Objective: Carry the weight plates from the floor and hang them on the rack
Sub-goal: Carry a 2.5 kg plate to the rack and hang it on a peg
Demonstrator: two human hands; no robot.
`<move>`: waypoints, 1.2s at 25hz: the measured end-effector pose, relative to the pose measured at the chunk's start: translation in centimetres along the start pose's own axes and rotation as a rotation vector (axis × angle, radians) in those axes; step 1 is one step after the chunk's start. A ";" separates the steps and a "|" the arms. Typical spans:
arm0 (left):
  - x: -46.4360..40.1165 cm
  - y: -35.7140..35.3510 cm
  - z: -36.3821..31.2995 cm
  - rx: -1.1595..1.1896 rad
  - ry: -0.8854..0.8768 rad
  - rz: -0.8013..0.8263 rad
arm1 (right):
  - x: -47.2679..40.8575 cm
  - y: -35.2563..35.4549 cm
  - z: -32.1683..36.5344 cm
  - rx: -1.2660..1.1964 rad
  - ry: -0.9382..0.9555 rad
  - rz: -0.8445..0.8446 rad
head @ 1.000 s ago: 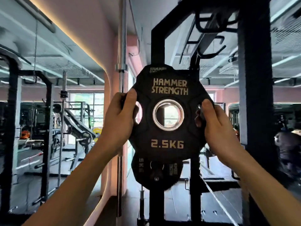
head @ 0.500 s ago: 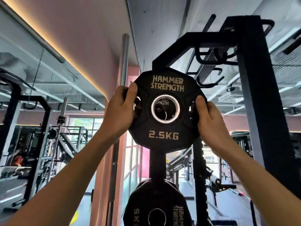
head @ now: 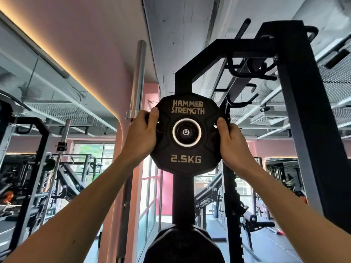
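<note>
A: What might go wrong from here?

B: The plate [head: 187,136] hangs between the two hands, its centre ring lined up over the end of a peg [head: 185,132] on the rack [head: 183,82]. I cannot tell how far onto the peg it sits. If both hands let go before the ring is well on, it could slide off and drop onto the larger plate [head: 185,243] hanging below the hands, or past it to the floor.

A: Anything else?

B: If one side leads, the plate could tilt and the ring could bind on the peg. The thumbs lie on the front face, so fingers behind the plate, which are hidden, might get pinched against the rack upright.

A: How are the fingers set?

B: The left hand [head: 141,134] is curled round the plate's left edge, thumb [head: 152,117] across the front near a grip slot. The right hand [head: 230,141] clamps the right edge the same way, thumb [head: 221,123] pressed on the rim. Both grasp firmly; neither is loosened.

A: And beside them?

B: A steel bar [head: 138,76] stands upright just left of the left hand.
</note>
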State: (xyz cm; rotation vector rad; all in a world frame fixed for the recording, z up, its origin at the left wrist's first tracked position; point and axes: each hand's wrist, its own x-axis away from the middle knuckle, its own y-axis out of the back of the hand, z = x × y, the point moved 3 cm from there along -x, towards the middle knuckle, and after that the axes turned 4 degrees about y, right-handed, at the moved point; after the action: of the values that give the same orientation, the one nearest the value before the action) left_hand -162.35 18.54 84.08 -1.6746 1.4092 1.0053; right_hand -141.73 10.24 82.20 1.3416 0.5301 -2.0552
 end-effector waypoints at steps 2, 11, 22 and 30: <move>-0.6 -0.3 0.3 -0.021 -0.032 -0.001 | -0.4 -0.3 -0.7 0.015 0.007 0.014; -2.0 -2.4 3.7 -0.003 0.009 0.008 | -2.6 -1.9 -4.3 0.082 -0.018 0.079; -1.6 -0.3 3.2 -0.421 -0.015 -0.008 | -1.8 -0.2 -2.8 0.286 -0.007 0.149; 0.7 0.4 0.0 -0.376 -0.037 0.108 | 0.2 0.5 0.5 0.420 0.151 0.034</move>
State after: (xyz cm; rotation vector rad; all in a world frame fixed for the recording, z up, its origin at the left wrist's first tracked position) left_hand -162.72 18.13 83.45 -1.8461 1.3590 1.4259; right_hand -141.80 9.49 82.22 1.7422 0.1349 -2.1228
